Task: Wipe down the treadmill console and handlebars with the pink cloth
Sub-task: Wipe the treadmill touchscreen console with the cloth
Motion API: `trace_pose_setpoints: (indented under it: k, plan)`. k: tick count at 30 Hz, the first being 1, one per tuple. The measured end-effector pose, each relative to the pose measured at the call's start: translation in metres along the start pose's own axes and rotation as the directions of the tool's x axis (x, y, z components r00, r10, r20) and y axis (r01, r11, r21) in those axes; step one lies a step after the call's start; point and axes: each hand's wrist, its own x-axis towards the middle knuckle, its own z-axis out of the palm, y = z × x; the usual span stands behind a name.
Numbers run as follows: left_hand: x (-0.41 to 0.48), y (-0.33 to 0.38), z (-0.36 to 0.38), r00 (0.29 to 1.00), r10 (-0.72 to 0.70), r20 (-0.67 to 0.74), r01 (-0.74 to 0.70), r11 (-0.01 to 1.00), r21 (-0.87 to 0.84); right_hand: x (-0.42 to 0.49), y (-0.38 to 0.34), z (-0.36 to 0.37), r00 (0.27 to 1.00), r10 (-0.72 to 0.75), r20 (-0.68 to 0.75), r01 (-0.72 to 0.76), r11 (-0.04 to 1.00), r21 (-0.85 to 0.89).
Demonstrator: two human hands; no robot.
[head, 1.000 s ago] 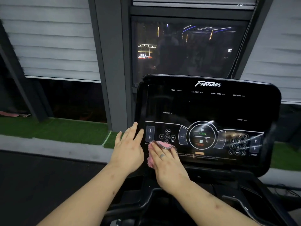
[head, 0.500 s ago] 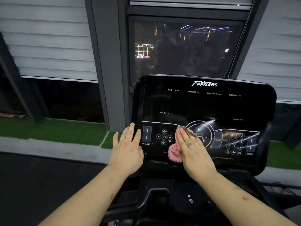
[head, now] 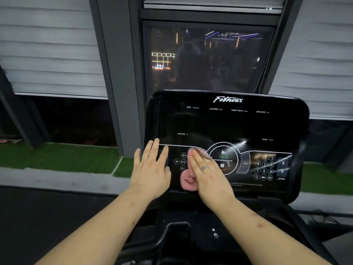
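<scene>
Slides the pink cloth (head: 188, 180) rightward across the console (head: 229, 127) under a flat right hand (head: 210, 176), left hand (head: 150, 173) still resting open beside it, keypad (head: 264, 167) likely unwiped.

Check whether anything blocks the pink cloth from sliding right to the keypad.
Nothing visible does. The right hand presses the pink cloth on the console; the panel across to the keypad is flat and bare. The left hand is to its left.

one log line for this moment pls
step: wiping console | right hand: flat, pressing cloth by start button | left hand: flat on console left edge
</scene>
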Motion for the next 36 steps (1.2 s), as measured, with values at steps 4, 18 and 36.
trace_pose_setpoints:
  k: [4,18,36]
  plan:
    - [-0.001,-0.003,0.003,1.000,0.006,-0.016,-0.006,1.000,-0.008,-0.033,0.044,-0.006,0.996,0.084,-0.022,-0.085,0.995,-0.048]
    - [-0.002,0.001,0.005,1.000,-0.007,-0.005,0.006,1.000,-0.023,-0.049,0.026,0.004,0.926,0.377,-0.035,-0.371,0.922,0.113]
    - [0.000,0.013,0.008,0.998,-0.059,-0.035,0.060,0.998,0.012,-0.052,0.041,0.014,0.972,0.231,-0.044,-0.231,0.973,0.008]
